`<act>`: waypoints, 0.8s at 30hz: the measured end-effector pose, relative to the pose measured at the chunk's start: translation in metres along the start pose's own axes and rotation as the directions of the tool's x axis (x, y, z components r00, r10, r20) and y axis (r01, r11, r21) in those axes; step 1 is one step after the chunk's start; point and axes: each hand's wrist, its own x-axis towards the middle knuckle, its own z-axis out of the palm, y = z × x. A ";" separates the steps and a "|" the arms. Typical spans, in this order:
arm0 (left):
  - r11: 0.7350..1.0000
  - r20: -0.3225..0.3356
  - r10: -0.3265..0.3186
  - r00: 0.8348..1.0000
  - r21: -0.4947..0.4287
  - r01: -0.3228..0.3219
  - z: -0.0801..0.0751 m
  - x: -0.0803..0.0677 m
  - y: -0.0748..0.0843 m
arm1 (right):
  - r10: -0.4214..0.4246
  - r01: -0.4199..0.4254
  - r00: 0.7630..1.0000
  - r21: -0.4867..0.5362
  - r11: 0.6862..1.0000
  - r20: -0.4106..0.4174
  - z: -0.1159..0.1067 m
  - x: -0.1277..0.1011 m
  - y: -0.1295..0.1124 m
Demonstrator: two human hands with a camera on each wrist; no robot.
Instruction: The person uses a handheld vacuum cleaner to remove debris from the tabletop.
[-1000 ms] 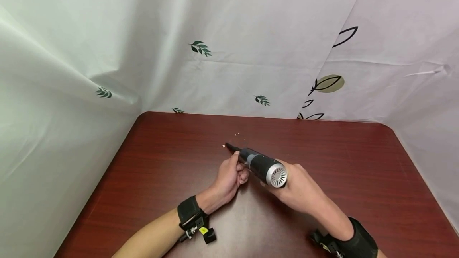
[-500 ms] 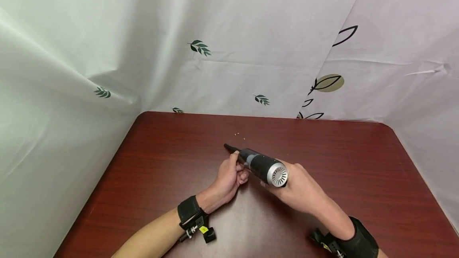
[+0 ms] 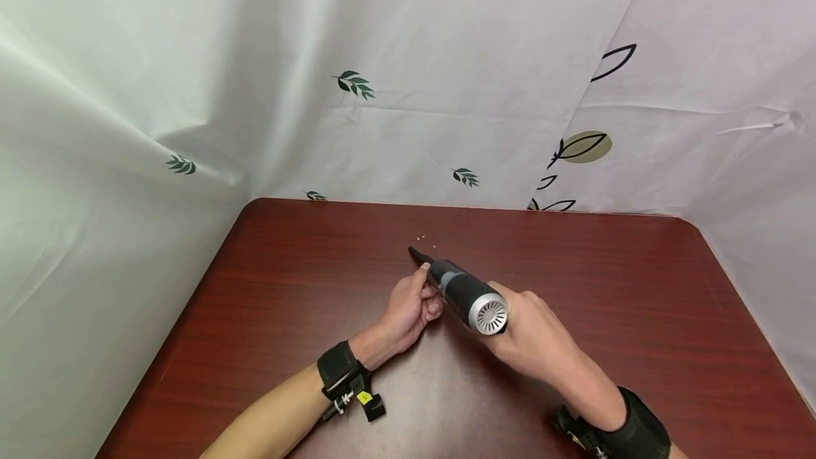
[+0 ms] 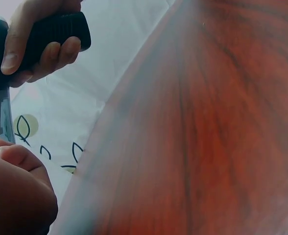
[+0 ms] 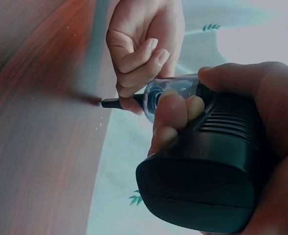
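A black handheld vacuum cleaner (image 3: 464, 290) with a silver vented end slants over the middle of the table. My right hand (image 3: 535, 335) grips its ribbed handle (image 5: 232, 125), fingers wrapped round it. At the front, my left hand (image 3: 408, 309) holds the base of the narrow black nozzle (image 3: 418, 255), fingers curled beside the clear dust cup (image 5: 185, 84). The nozzle tip points away from me, close over the table and just short of a few tiny pale crumbs (image 3: 423, 237). In the left wrist view, only part of the vacuum shows at the left edge.
The reddish-brown wooden table (image 3: 287, 253) has rounded far corners. A pale curtain (image 3: 408, 133) with leaf prints hangs behind and along both sides. Each wrist wears a black strap with a small camera, the left strap (image 3: 339, 368) close above the tabletop.
A pale crumb at the nozzle tip one second ago is gone from view. The nozzle has since swung slightly right and farther away, both hands moving with it; the other crumbs lie where they were.
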 end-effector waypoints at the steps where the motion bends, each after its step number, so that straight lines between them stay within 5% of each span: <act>1: 1.000 0.002 0.003 1.000 0.002 -0.003 0.000 0.001 0.000 | 0.001 -0.001 1.000 -0.007 1.000 -0.002 0.001 0.000 0.000; 24: 0.999 0.072 -0.020 0.997 -0.027 0.022 -0.003 0.022 -0.001 | 0.008 -0.012 0.999 -0.086 0.996 -0.047 0.005 0.003 0.005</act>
